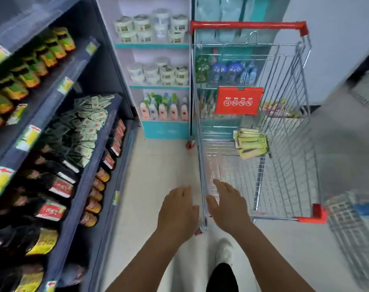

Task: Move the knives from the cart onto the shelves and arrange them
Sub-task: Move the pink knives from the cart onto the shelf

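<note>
Shelves [59, 131] of packets fill the left side; the cart [261, 131] stands right of them. Yellow packs [251, 144], probably the knives though blurred, lie deep inside it. Left hand [177, 211] and right hand [227, 205], both spread and holding nothing, flank its near corner: better to reach over the rim than through wire.

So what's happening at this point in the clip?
A person stands in a store aisle beside a shopping cart. Both hands are open and empty: the left hand outside the cart's near corner, the right hand reaching over its rim. A small stack of yellow packaged knives lies in the cart basket, not yet picked up. The stocked shelves are on the left.
</note>
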`<state>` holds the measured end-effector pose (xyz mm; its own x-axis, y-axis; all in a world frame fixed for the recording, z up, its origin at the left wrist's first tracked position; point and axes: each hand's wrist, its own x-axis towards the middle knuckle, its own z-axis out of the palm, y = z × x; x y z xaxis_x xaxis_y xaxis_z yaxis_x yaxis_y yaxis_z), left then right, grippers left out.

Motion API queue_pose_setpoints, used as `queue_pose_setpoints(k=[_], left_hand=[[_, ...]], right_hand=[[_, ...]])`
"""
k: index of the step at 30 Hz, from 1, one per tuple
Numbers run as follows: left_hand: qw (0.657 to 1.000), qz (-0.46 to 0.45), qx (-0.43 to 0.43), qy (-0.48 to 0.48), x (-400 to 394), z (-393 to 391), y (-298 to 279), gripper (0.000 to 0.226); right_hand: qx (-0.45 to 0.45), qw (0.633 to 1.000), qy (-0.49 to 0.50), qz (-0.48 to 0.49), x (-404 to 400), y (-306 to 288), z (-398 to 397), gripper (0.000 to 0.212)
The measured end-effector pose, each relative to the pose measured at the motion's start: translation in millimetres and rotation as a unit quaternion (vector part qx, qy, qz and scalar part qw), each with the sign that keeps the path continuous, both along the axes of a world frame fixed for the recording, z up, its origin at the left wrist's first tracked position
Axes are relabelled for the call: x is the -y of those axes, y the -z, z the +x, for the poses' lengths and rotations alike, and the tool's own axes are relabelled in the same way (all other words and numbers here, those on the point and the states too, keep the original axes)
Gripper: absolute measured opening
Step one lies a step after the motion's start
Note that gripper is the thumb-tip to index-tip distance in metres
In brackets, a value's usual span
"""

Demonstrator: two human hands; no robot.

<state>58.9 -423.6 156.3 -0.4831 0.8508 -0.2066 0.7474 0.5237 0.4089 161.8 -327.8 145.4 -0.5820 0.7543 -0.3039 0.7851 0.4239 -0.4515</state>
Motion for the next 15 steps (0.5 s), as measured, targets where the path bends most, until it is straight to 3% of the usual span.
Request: queue_pose_setpoints(k=[7, 15], left_hand=[[0.998, -0.046, 0.038, 0.013, -113.2, 35.9, 32.1, 0.050], [0.992, -0.086, 0.077, -0.059, -199.8, 34.6, 82.4, 0.042]], right_hand=[[0.021, 0.999, 0.019, -0.042, -105.6, 43.1, 34.9, 0.054], [0.008, 0.996, 0.017, -0.085, -185.1, 89.8, 30.0, 0.054]])
